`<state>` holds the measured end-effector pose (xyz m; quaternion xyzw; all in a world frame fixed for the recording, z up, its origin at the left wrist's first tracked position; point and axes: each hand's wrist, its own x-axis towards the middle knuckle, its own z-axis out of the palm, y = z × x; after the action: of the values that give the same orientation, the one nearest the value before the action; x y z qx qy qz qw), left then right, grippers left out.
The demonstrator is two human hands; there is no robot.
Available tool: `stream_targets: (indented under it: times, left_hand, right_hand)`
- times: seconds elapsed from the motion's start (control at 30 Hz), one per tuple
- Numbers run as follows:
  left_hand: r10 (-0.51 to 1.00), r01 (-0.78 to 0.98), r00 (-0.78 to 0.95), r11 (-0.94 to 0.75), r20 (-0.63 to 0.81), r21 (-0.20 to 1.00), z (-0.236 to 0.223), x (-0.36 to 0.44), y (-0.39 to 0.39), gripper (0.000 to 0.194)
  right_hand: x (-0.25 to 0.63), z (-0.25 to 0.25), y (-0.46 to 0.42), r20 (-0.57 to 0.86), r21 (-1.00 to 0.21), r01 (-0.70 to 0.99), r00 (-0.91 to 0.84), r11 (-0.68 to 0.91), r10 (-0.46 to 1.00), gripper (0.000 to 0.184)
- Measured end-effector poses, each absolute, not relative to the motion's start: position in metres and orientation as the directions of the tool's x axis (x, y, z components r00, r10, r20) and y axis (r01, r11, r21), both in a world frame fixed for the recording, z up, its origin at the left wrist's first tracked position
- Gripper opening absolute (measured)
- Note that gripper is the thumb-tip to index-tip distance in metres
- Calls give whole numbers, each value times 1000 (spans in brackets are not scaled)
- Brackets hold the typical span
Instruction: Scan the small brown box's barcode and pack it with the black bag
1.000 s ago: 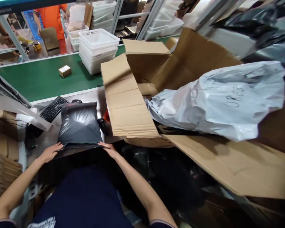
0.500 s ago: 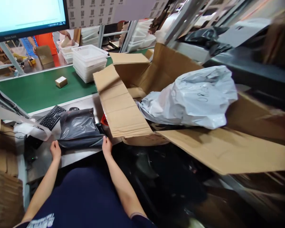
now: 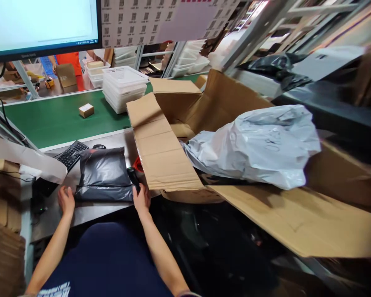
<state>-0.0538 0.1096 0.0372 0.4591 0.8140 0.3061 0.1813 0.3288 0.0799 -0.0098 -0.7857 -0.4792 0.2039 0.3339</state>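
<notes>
The black bag [image 3: 103, 169] is lying flat on the surface [image 3: 89, 211], between the grips. Left grip [image 3: 67, 200] is resting spread just beside it; right grip [image 3: 141, 199] is sitting at its near corner, pinching or not, I cannot tell. Folding is looking done; sealing, I cannot judge. The folded end [image 3: 104, 194] is facing gripward, no clear long axis showing.
</notes>
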Motion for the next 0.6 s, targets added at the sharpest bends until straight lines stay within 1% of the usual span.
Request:
stream_targets:
  times: [0.03,0.07,0.1,0.13,0.17,0.2,0.23,0.3,0.37,0.43,0.5,0.53,0.57,0.6]
  left_hand:
    - [911,716,-406,268,72,645,33,-50,99,49]
    - [965,788,-226,101,132,607,27,-43,91,47]
    - [988,822,7,-94,154,562,22,-34,85,46]
    - [964,811,231,-267,136,521,17,-23,83,46]
    - [916,782,391,-383,92,491,13,-13,85,47]
    - [876,768,479,-446,51,460,10,-3,89,49]
    - [862,777,506,-468,25,422,8,4,95,53]
    - [881,827,472,-443,0,347,8,9,108,58]
    - [924,885,383,-360,-22,296,9,3,116,61]
    - [974,941,223,-205,-40,269,11,-4,117,63]
    - [999,972,31,-25,-24,233,14,-5,114,67]
    - [1000,977,-28,27,-1,209,15,-1,113,70]
    - [999,982,-47,42,26,184,17,5,112,72]
    - [998,987,-34,26,43,161,18,12,113,72]
  right_hand:
    - [320,-7,72,77,-711,683,317,-171,945,49]
    - [307,-4,67,142,-689,724,125,7,982,47]
    - [291,-2,64,182,-664,724,-82,185,980,44]
    - [273,-1,65,195,-646,692,-258,322,946,42]
    - [257,-1,69,186,-642,656,-368,396,911,42]
    - [243,-1,75,173,-643,637,-419,425,891,44]
    - [235,-2,82,162,-643,638,-428,424,889,48]
    - [237,-5,97,135,-631,667,-408,395,903,54]
    - [259,-12,104,97,-614,722,-331,318,939,58]
    - [286,-21,102,5,-575,808,-151,126,989,63]
    - [300,-30,94,-80,-498,863,50,-83,996,70]
    - [299,-32,90,-89,-458,879,102,-132,991,73]
    - [293,-33,88,-74,-428,895,102,-124,992,74]
    - [284,-31,87,-47,-407,911,58,-73,997,73]
